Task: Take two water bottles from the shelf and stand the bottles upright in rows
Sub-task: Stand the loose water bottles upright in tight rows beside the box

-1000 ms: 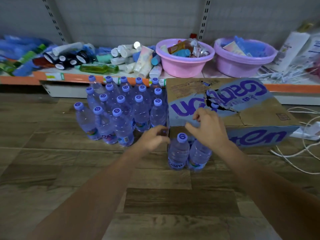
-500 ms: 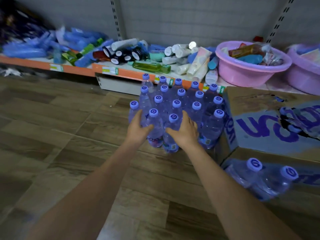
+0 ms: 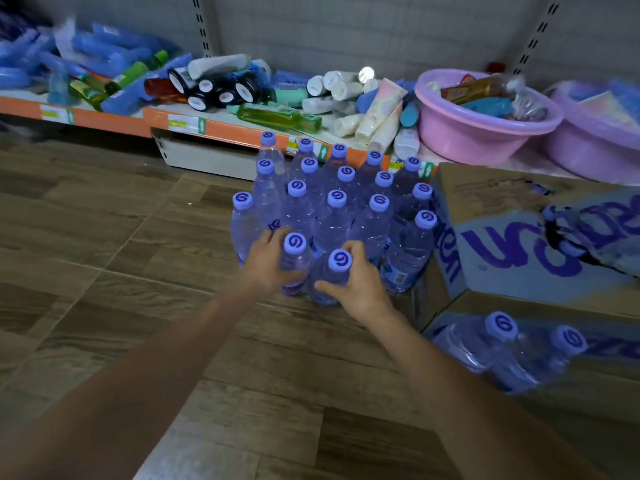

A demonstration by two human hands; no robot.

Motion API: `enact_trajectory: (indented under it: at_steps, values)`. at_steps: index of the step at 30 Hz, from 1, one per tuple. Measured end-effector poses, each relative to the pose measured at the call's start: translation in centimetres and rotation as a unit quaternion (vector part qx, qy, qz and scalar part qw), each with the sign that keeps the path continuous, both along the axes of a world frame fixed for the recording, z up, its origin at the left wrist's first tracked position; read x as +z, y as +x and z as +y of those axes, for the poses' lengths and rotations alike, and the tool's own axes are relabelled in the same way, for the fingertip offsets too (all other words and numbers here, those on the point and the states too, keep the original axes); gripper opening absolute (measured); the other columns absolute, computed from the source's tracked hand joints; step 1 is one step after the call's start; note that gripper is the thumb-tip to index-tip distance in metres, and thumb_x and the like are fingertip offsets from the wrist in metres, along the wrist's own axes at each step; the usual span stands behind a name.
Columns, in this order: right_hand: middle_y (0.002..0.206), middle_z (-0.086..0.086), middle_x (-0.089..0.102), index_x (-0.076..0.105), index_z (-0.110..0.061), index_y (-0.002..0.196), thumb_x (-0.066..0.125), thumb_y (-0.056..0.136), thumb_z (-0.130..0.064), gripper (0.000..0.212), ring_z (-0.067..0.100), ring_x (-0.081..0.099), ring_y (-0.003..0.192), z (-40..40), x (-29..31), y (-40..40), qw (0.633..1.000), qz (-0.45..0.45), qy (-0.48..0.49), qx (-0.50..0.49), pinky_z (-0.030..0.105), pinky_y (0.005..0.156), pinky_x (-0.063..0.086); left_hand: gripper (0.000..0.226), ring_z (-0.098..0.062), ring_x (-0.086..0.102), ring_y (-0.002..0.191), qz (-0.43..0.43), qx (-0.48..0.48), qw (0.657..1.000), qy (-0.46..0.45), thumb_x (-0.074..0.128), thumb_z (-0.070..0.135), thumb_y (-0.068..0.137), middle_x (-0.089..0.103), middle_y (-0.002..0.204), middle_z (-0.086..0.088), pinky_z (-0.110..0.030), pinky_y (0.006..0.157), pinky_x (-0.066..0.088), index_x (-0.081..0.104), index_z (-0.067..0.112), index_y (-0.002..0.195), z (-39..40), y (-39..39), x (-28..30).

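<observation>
Several clear water bottles with purple caps stand upright in rows (image 3: 337,199) on the wooden floor in front of the low shelf. At the near edge of the group, my left hand (image 3: 268,263) grips one bottle (image 3: 295,258) around its upper body. Beside it, my right hand (image 3: 360,282) grips a second bottle (image 3: 334,275) the same way. Both bottles stand upright on the floor, touching the rows. Two more bottles (image 3: 502,348) stand at the right, against the cardboard box.
A torn cardboard box (image 3: 512,244) with purple lettering sits right of the rows. The low shelf (image 3: 221,128) behind holds tubes, jars and green bottles, plus two pink basins (image 3: 478,133). Wooden floor stretches to the left and in front.
My hands left the two bottles by the box and went left to the rows. Each now grips a front bottle; the view has turned left and closer.
</observation>
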State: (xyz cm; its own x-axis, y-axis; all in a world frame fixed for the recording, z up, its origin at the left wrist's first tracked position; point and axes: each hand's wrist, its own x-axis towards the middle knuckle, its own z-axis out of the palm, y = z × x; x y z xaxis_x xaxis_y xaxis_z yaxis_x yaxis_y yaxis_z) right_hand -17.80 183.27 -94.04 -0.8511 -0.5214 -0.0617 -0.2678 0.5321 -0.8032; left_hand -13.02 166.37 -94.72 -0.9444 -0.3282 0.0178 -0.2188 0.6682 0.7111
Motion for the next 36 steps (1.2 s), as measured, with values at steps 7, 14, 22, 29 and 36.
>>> enact_trajectory:
  at_steps: [7,14,22,29,36]
  values:
    - [0.095,-0.018,0.064,0.047,-0.036,0.105,0.077,0.066,-0.047,0.05,0.007,0.064,0.095,9.4,3.4,5.4,0.999,0.022,-0.02,0.037,0.035,0.081,0.053,0.044,0.005,0.049,0.077,0.023,-0.084,0.996,-0.014,0.064,0.061,0.043,0.047,0.081,0.014,-0.008,0.064,0.037,0.049,0.045,0.082,4.7,6.4,3.0]
    - [0.101,-0.009,0.073,0.063,-0.034,0.103,0.075,0.053,-0.065,0.06,0.012,0.069,0.093,24.7,8.2,10.5,0.977,0.002,-0.167,-0.131,0.044,0.083,0.056,0.05,-0.007,0.055,0.081,-0.024,-0.27,0.963,-0.007,0.071,0.053,0.052,0.058,0.091,0.001,-0.023,0.072,0.047,0.058,0.022,0.089,17.7,8.4,10.5]
    - [0.094,-0.01,0.072,0.059,-0.035,0.103,0.075,0.055,-0.06,0.057,0.012,0.069,0.086,40.4,9.9,8.3,0.962,0.104,-0.056,-0.245,0.043,0.076,0.056,0.023,-0.009,0.058,0.081,-0.034,-0.35,0.935,0.038,0.076,0.041,0.067,0.063,0.087,0.003,-0.029,0.071,0.048,0.058,0.035,0.079,36.5,1.6,11.2]
    - [0.101,0.0,0.069,0.052,-0.028,0.105,0.074,0.065,-0.048,0.05,0.025,0.064,0.095,45.8,4.7,1.3,0.967,0.081,0.021,-0.24,0.046,0.08,0.052,0.036,-0.029,0.06,0.101,-0.101,-0.116,0.986,0.065,0.078,0.034,0.065,0.066,0.103,-0.014,-0.044,0.082,0.053,0.063,0.01,0.087,43.7,-4.7,4.3]
    - [0.119,0.003,0.061,0.043,-0.017,0.119,0.071,0.078,-0.035,0.053,0.028,0.057,0.112,43.1,1.1,-2.5,0.974,0.03,0.029,-0.224,0.039,0.086,0.048,0.058,-0.035,0.039,0.124,-0.143,0.053,0.988,0.006,0.072,0.027,0.073,0.041,0.134,-0.017,-0.041,0.101,0.037,0.048,0.008,0.122,45.6,-6.6,2.0]
